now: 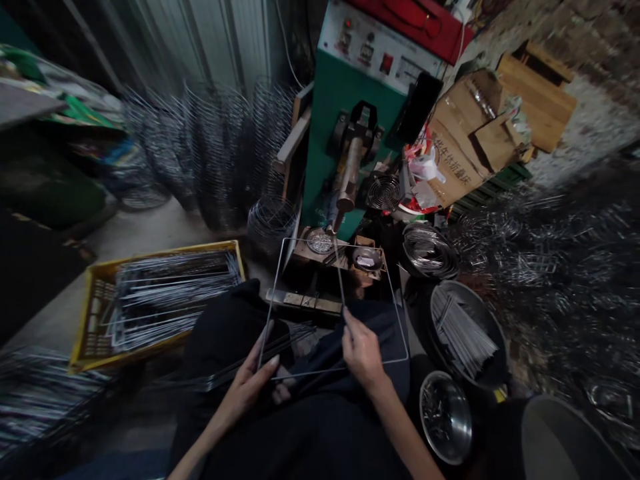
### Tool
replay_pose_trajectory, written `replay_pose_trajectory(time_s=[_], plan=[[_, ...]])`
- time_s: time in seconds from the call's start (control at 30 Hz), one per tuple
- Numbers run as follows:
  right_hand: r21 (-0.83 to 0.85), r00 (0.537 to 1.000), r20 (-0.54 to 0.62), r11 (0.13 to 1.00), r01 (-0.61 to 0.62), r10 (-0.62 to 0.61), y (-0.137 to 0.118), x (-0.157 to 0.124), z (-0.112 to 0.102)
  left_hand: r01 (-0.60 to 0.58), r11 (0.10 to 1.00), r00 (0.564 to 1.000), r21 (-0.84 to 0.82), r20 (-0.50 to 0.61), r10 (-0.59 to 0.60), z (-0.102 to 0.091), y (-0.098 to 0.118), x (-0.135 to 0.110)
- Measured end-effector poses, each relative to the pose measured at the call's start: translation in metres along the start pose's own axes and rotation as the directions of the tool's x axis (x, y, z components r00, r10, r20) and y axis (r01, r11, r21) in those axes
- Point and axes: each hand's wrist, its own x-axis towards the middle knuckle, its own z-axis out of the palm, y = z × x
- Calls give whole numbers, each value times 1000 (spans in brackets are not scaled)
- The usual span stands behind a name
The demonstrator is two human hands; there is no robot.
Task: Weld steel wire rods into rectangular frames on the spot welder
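Observation:
A large four-sided wire frame (pixel 274 293) is held out over my lap, its far side just below the electrode (pixel 349 177) of a green spot welding machine (pixel 320 160). My left hand (pixel 250 377) is closed around the frame's near left corner. My right hand (pixel 363 347) pinches the near end of a straight wire rod (pixel 341 277). The rod runs forward across the frame to the electrode tip; whether they touch, I cannot tell. More thin rods (pixel 220 379) lie across my dark-clothed lap by my left hand, partly hidden.
A yellow crate (pixel 85 327) of bent wire pieces stands at left. Stacked wire baskets (pixel 215 147) are behind it. At right are a pan of rods (pixel 465 333), a steel bowl of small pieces (pixel 447 420), a cardboard box (pixel 460 147) and piled wire goods (pixel 530 253).

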Motion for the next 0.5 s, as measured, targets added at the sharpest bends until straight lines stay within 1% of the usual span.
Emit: replay_pose_trajectory(time_s=[0.07,0.1,0.17,0.23,0.3,0.33,0.4,0.5], plan=[[108,994,63,990,87,-94,-14,0,8,10,1000,1000,18,9,-10,0,-1,-1],[146,991,66,984,103,-114,-19,-1,10,19,1000,1000,18,12,-19,0,-2,-2],[170,996,22,982,85,-90,-22,-4,9,34,999,999,-1,12,-34,-2,-3,-4],[151,999,-34,988,35,-30,-19,-7,2,33,999,999,-17,0,-33,-4,-2,-6],[122,1000,-26,993,6,-3,-14,-9,-9,17,1000,1000,-21,-16,-18,-7,1,-7],[111,1000,13,994,10,-12,-13,-10,-15,6,1000,1000,-20,-21,-6,-8,2,-7],[109,988,138,993,53,-68,-12,-11,-27,-5,1000,1000,-17,-24,5,-9,6,-9],[130,930,326,982,134,-170,-15,-14,-41,8,1000,1000,0,-19,-8,-11,10,-12]])
